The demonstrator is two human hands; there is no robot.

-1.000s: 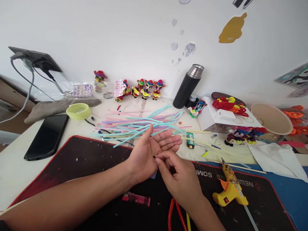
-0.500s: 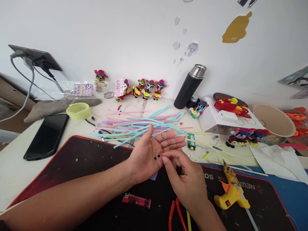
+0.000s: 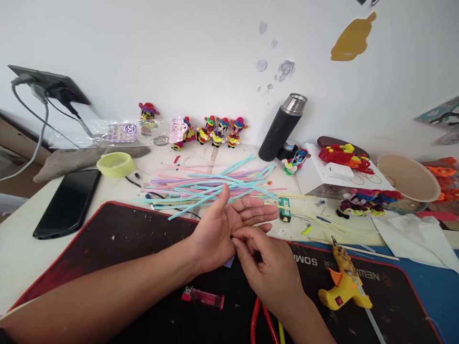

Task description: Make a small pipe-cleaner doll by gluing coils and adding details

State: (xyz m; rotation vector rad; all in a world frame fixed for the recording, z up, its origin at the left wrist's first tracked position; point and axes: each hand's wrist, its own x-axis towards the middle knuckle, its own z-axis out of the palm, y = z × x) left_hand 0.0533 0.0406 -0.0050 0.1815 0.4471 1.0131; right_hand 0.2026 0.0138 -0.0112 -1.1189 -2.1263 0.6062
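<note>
My left hand (image 3: 224, 229) is held palm up over the mat, its fingers stretched out. On the palm lies a tiny black piece (image 3: 231, 237), too small to name more exactly. My right hand (image 3: 268, 263) reaches onto that palm with thumb and forefinger pinched together, the tips right at the black piece. A second black piece seen earlier is hidden by these fingertips. Below the hands, a pink lighter (image 3: 202, 298) and red plier handles (image 3: 255, 320) rest on the dark mat (image 3: 143, 253).
Pastel pipe cleaners (image 3: 215, 184) are heaped behind my hands. A yellow glue gun (image 3: 346, 282) lies to the right, a phone (image 3: 68, 203) to the left. Along the wall stand small fuzzy figures (image 3: 220, 133) and a black thermos (image 3: 283, 126). A white box (image 3: 330, 177) sits at the right.
My right hand has moved left and further onto the left palm, its pinched fingertips now covering one of the two black pieces. My left hand has stayed almost still.
</note>
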